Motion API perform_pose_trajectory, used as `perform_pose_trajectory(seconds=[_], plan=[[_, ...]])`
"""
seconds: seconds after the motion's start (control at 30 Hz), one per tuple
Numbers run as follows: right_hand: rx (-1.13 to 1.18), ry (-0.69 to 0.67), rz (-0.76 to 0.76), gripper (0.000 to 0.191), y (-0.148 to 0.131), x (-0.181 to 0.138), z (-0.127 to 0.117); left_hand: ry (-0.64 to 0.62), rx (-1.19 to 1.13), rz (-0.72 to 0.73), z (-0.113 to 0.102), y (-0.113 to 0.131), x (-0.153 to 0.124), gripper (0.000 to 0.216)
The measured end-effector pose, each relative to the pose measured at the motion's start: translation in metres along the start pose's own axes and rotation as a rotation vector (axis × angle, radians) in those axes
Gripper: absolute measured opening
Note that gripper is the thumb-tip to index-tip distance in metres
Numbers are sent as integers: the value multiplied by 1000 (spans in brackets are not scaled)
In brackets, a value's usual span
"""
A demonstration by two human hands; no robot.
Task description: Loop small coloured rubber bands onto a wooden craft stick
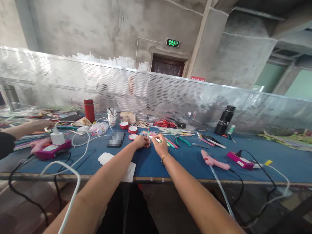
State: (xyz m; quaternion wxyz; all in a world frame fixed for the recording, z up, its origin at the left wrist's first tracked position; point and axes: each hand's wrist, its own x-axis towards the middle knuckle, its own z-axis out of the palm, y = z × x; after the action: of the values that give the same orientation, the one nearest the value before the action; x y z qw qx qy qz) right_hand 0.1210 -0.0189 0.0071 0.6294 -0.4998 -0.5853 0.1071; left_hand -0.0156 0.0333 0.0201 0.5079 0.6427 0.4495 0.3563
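Note:
Close together over the blue table point(185, 161), my two hands work near its middle. My right hand point(161, 146), with a bracelet at the wrist, is closed round a white marker with a green end point(156, 139). My left hand point(142, 142) pinches a small upright stick point(148, 131), coloured green and orange-red; its lower part is hidden by the fingers. The marker's tip points towards that stick, but I cannot tell whether they touch. Behind the hands lies a pile of small coloured pieces point(143, 133). Several coloured markers point(172, 143) rest just right of my right hand.
Pliers with green handles point(184, 141), a pink glue gun point(214, 161) and a purple power strip point(240, 161) lie to the right. Left are a phone point(116, 139), a red flask point(89, 110) and white cables point(85, 149). Another person's arm point(31, 126) reaches in at far left.

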Motion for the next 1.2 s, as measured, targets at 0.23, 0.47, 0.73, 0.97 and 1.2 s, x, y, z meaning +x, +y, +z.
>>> perform_pose_trajectory(seconds=[0.23, 0.47, 0.73, 0.97, 1.2], plan=[[-36, 60, 22, 15, 1, 0, -1, 14, -6, 4, 0, -1, 0, 18], [-6, -5, -14, 16, 2, -1, 0, 11, -4, 2, 0, -1, 1, 19], [-1, 19, -20, 15, 1, 0, 0, 3, -14, 3, 1, 1, -1, 27], [-1, 9, -25, 16, 6, 1, 2, -1, -3, 9, 0, -2, 2, 25], [11, -7, -17, 17, 1, 0, 0, -2, 16, 10, -1, -2, 2, 21]])
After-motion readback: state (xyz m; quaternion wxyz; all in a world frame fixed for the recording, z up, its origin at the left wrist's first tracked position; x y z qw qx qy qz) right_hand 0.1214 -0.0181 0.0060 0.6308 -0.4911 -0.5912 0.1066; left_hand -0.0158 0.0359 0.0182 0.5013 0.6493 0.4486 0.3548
